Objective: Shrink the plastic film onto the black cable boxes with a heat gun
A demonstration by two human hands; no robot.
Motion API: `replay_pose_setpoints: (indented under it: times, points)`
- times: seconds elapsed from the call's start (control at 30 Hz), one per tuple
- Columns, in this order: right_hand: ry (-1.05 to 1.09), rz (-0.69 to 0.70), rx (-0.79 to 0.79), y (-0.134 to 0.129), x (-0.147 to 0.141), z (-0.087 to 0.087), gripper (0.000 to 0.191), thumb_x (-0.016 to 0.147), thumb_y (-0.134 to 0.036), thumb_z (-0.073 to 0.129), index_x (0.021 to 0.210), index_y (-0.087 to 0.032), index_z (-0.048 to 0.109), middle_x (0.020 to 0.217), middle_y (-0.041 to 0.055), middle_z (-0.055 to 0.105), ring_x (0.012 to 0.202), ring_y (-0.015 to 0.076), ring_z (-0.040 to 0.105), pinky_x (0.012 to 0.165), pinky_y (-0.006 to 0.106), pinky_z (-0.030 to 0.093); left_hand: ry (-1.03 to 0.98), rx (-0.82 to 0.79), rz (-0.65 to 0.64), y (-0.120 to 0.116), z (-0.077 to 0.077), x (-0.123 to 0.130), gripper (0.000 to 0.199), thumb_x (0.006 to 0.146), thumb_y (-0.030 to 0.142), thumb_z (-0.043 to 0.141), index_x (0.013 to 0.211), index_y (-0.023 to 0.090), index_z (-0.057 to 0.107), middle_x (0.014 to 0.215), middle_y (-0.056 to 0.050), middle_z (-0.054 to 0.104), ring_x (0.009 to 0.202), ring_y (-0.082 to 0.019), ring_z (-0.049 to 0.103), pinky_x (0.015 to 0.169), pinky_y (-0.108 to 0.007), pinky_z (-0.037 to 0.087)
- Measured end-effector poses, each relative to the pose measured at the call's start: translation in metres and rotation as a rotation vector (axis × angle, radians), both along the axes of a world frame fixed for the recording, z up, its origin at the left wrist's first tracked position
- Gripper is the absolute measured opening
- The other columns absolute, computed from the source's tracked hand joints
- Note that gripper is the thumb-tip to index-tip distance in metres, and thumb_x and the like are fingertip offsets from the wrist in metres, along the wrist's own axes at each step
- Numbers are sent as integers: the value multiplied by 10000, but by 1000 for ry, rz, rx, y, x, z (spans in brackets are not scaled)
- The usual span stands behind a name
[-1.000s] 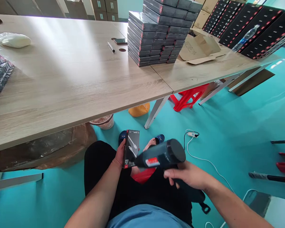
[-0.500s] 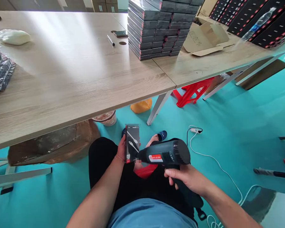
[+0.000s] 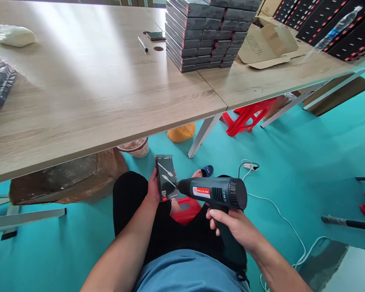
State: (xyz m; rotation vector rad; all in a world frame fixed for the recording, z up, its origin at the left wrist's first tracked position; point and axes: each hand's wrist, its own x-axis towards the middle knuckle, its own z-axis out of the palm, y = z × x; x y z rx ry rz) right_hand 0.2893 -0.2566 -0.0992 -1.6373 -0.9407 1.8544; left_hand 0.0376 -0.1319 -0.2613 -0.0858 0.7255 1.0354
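Observation:
My left hand (image 3: 153, 185) is closed around the side of a slim black box (image 3: 166, 178) with white cable pictures on its front, held over my lap. Its fingers are partly hidden behind the box. In my right hand (image 3: 229, 223) is a dark heat gun (image 3: 214, 191) with a red and white label, gripped by its handle. The heat gun's nozzle points left at the box's right side, very close to its face; I cannot tell whether they touch.
Ahead stands a wooden table (image 3: 94, 113) bearing a tall stack of black boxes (image 3: 207, 36), a pen (image 3: 142, 44), a phone (image 3: 156, 36) and an opened carton (image 3: 269, 44). Beneath are a waste bin (image 3: 136, 148) and a red stool (image 3: 249, 115). A power strip (image 3: 250, 166) with cords lies on the floor.
The box has shifted slightly left and up and tilted. The heat gun has turned a little, its rear end moving slightly right, and stays aimed at the box. The view has tipped slightly downward.

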Motion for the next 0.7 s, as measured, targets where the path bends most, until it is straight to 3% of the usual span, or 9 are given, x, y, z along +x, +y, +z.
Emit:
replay_pose_setpoints:
  times: [0.13, 0.3, 0.4, 0.47, 0.6, 0.7]
  points:
    - [79, 117, -38, 2, -2, 1, 339, 778, -492, 757, 842, -160, 742, 759, 63, 694, 677, 208, 619, 595, 326, 521, 17, -7, 41, 1, -1, -1, 671, 1001, 587, 428, 1382, 65, 608, 1098, -195, 771, 953, -320, 762, 891, -472, 613]
    - [18, 80, 17, 1, -9, 4, 331, 827, -498, 729, 836, -167, 741, 717, 45, 671, 682, 203, 613, 628, 330, 534, -15, 13, 62, 2, 1, -1, 670, 991, 608, 446, 1353, 77, 637, 1112, -191, 766, 935, -309, 755, 841, -451, 620]
    - [102, 139, 7, 2, -7, 1, 339, 816, -504, 759, 872, -169, 753, 773, 60, 688, 719, 218, 624, 615, 329, 533, 1, 10, 109, 1, 3, -1, 670, 983, 633, 465, 1314, 83, 660, 1111, -188, 764, 931, -301, 749, 829, -430, 620]
    - [89, 94, 38, 4, -2, -3, 373, 814, -538, 762, 874, -169, 760, 794, 68, 700, 731, 224, 634, 638, 338, 540, 28, -6, 143, 2, 3, -1, 644, 993, 631, 463, 1266, 87, 673, 1062, -165, 769, 900, -288, 746, 824, -411, 616]
    - [-62, -133, 57, 8, 12, -8, 419, 804, -583, 762, 885, -173, 768, 768, 61, 704, 703, 213, 629, 633, 328, 534, 113, -142, 191, 5, -1, 2, 510, 1032, 535, 466, 1244, 109, 651, 956, -132, 764, 855, -267, 744, 810, -400, 618]
    - [55, -92, -4, 7, 10, -5, 401, 794, -559, 786, 884, -169, 774, 815, 76, 727, 709, 213, 642, 610, 320, 535, 130, -204, 212, 8, -8, 2, 541, 1024, 557, 475, 1270, 99, 628, 998, -170, 757, 886, -280, 750, 792, -406, 627]
